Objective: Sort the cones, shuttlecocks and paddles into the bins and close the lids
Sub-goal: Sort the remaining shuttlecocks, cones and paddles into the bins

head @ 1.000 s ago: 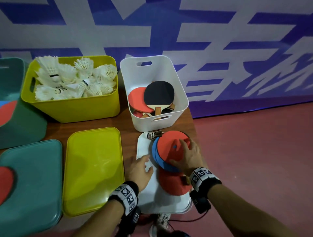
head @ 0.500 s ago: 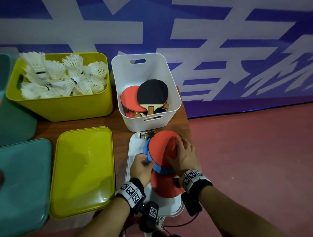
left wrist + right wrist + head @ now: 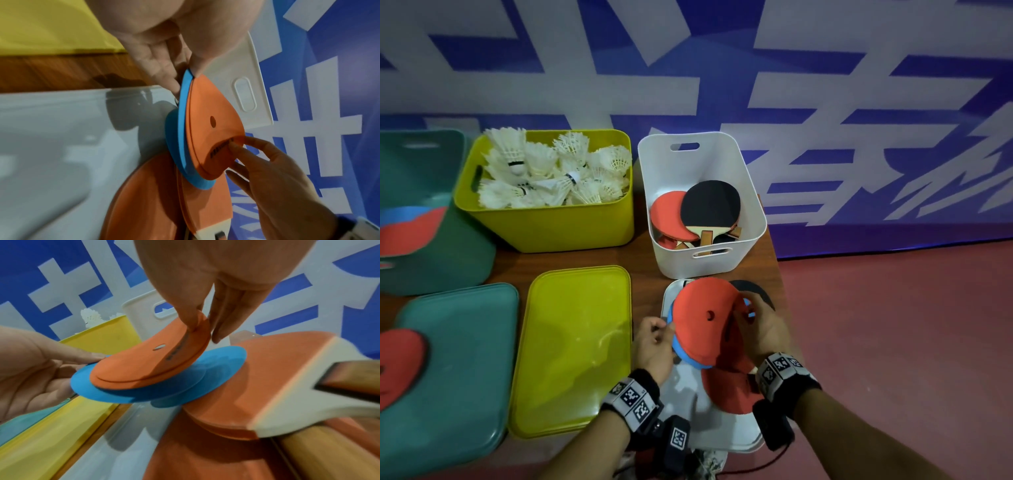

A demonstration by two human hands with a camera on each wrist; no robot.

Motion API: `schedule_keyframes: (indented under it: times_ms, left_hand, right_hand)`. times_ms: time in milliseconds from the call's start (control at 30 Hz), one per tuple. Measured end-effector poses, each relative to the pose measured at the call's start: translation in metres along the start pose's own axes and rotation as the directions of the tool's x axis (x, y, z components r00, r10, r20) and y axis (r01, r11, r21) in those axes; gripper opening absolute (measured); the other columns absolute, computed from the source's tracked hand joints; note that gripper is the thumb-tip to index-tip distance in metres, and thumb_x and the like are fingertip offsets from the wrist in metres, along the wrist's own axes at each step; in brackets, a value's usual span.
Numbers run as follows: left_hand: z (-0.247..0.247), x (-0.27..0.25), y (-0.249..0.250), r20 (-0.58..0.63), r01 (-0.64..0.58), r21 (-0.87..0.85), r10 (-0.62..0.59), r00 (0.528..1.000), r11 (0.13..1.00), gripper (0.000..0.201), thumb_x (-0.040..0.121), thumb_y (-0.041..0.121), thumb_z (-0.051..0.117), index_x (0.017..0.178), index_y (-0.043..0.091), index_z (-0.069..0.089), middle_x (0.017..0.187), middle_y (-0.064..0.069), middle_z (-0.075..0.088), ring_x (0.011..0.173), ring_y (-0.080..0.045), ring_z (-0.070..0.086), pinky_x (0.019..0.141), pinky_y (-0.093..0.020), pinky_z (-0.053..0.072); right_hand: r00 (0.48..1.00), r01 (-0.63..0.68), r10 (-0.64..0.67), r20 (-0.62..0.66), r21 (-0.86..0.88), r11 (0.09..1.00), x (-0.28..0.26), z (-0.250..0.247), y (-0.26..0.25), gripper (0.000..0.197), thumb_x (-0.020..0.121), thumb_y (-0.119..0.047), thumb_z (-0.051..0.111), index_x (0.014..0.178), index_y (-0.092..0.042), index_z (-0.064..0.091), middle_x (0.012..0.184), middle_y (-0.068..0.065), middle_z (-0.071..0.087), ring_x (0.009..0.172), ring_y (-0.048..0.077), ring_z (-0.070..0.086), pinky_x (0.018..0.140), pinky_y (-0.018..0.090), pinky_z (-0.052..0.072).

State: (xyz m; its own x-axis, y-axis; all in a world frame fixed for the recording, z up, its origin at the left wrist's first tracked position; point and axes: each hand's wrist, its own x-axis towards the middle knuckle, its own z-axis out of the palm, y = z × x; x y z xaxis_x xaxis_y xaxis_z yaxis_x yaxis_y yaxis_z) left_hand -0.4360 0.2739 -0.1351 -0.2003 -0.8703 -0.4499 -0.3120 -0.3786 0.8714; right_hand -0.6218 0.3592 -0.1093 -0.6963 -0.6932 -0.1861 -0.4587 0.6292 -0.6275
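A stack of flat cones, an orange cone (image 3: 702, 318) over blue cones (image 3: 683, 353), is held tilted just above the white lid (image 3: 688, 411). My left hand (image 3: 664, 325) pinches the stack's left edge. My right hand (image 3: 743, 308) pinches the orange cone's right edge. The wrist views show the same orange cone (image 3: 213, 129) (image 3: 152, 360) lifted off the blue cones (image 3: 185, 386). Under the stack a red paddle (image 3: 729, 390) lies on the white lid. A black paddle (image 3: 756, 291) shows partly behind my right hand.
The white bin (image 3: 688, 260) holds paddles (image 3: 710, 202), the yellow bin (image 3: 558, 226) shuttlecocks (image 3: 551, 171), and the teal bin (image 3: 448, 253) cones (image 3: 410, 226). A yellow lid (image 3: 575, 342) and a teal lid (image 3: 455, 359) lie in front. The table's right edge runs beside the white lid.
My left hand moved from the white lid to the stack's left edge and pinched it. Both hands raised and tilted the cone stack off the lid.
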Motion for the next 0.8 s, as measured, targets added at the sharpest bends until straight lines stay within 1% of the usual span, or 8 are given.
schedule_keyframes:
  times_ms: [133, 233, 300, 400, 500, 667, 733, 800]
  left_hand:
    - [-0.028, 0.003, 0.003, -0.125, -0.055, 0.061, 0.062, 0.990, 0.997, 0.011, 0.095, 0.021, 0.064, 0.087, 0.020, 0.058, 0.080, -0.001, 0.070, 0.075, -0.029, 0.068, 0.068, -0.045, 0.058]
    - [-0.051, -0.001, 0.011, -0.206, -0.083, 0.136, 0.110, 0.972, 0.987, 0.007, 0.097, 0.024, 0.062, 0.099, 0.021, 0.067, 0.092, 0.000, 0.074, 0.084, -0.020, 0.069, 0.075, -0.038, 0.057]
    - [-0.072, 0.003, 0.017, -0.307, -0.121, 0.186, 0.174, 0.936, 0.975, 0.014, 0.097, 0.025, 0.062, 0.104, 0.018, 0.071, 0.095, -0.004, 0.075, 0.084, -0.021, 0.070, 0.076, -0.038, 0.057]
    - [-0.110, 0.016, 0.025, -0.443, -0.169, 0.219, 0.253, 0.860, 0.961, 0.010, 0.097, 0.026, 0.060, 0.102, 0.021, 0.068, 0.088, -0.004, 0.074, 0.075, -0.022, 0.068, 0.069, -0.041, 0.057]
    - [-0.156, 0.035, 0.038, -0.474, -0.200, 0.236, 0.292, 0.831, 0.951, 0.007, 0.098, 0.028, 0.055, 0.101, 0.026, 0.061, 0.086, -0.001, 0.072, 0.072, -0.024, 0.065, 0.067, -0.040, 0.053]
    - [-0.252, 0.064, 0.057, -0.477, -0.310, 0.249, 0.395, 0.786, 0.918, 0.015, 0.093, 0.045, 0.041, 0.094, 0.034, 0.052, 0.062, 0.006, 0.057, 0.064, -0.031, 0.059, 0.057, -0.041, 0.044]
    - [-0.293, 0.077, 0.065, -0.517, -0.338, 0.198, 0.391, 0.761, 0.920, 0.018, 0.091, 0.047, 0.044, 0.091, 0.032, 0.053, 0.062, 0.009, 0.057, 0.063, -0.029, 0.059, 0.058, -0.041, 0.044]
    - [-0.332, 0.087, 0.079, -0.579, -0.365, 0.104, 0.355, 0.734, 0.925, 0.016, 0.091, 0.043, 0.053, 0.089, 0.027, 0.055, 0.068, 0.010, 0.061, 0.065, -0.021, 0.059, 0.064, -0.041, 0.047]
  right_hand:
    - [0.994, 0.104, -0.103, -0.041, 0.015, 0.994, -0.001, 0.011, -0.018, 0.010, 0.093, -0.035, 0.061, 0.101, -0.028, 0.060, 0.100, -0.007, 0.063, 0.093, 0.018, 0.063, 0.067, 0.030, 0.042]
    - [0.971, 0.240, -0.239, -0.020, 0.101, 0.965, -0.001, 0.017, -0.036, 0.012, 0.094, -0.027, 0.060, 0.102, -0.035, 0.057, 0.086, -0.014, 0.066, 0.079, 0.010, 0.066, 0.063, 0.026, 0.044]
    - [0.942, 0.335, -0.335, -0.019, 0.132, 0.933, 0.001, 0.021, -0.052, 0.017, 0.095, -0.022, 0.059, 0.106, -0.035, 0.060, 0.086, -0.013, 0.068, 0.074, 0.005, 0.064, 0.064, 0.023, 0.047]
    - [0.912, 0.408, -0.408, -0.037, 0.174, 0.897, 0.002, 0.032, -0.085, 0.018, 0.096, -0.017, 0.057, 0.106, -0.031, 0.063, 0.077, -0.014, 0.067, 0.065, 0.000, 0.061, 0.062, 0.020, 0.046]
    - [0.890, 0.454, -0.451, -0.073, 0.248, 0.856, -0.001, 0.050, -0.131, 0.013, 0.099, -0.021, 0.055, 0.104, -0.033, 0.061, 0.066, -0.016, 0.063, 0.061, -0.002, 0.062, 0.057, 0.011, 0.042]
    - [0.886, 0.446, -0.457, -0.074, 0.404, 0.799, -0.003, 0.103, -0.234, 0.013, 0.098, -0.015, 0.058, 0.102, -0.027, 0.062, 0.072, -0.010, 0.066, 0.065, -0.002, 0.064, 0.056, 0.010, 0.044]
    - [0.901, 0.413, -0.426, -0.080, 0.459, 0.787, 0.000, 0.127, -0.273, 0.006, 0.097, -0.023, 0.060, 0.102, -0.024, 0.064, 0.066, -0.010, 0.064, 0.060, 0.002, 0.062, 0.053, 0.015, 0.043]
    - [0.911, 0.393, -0.400, -0.102, 0.510, 0.765, 0.004, 0.150, -0.309, 0.011, 0.096, -0.033, 0.057, 0.104, -0.028, 0.063, 0.065, -0.008, 0.062, 0.055, 0.005, 0.060, 0.050, 0.022, 0.043]
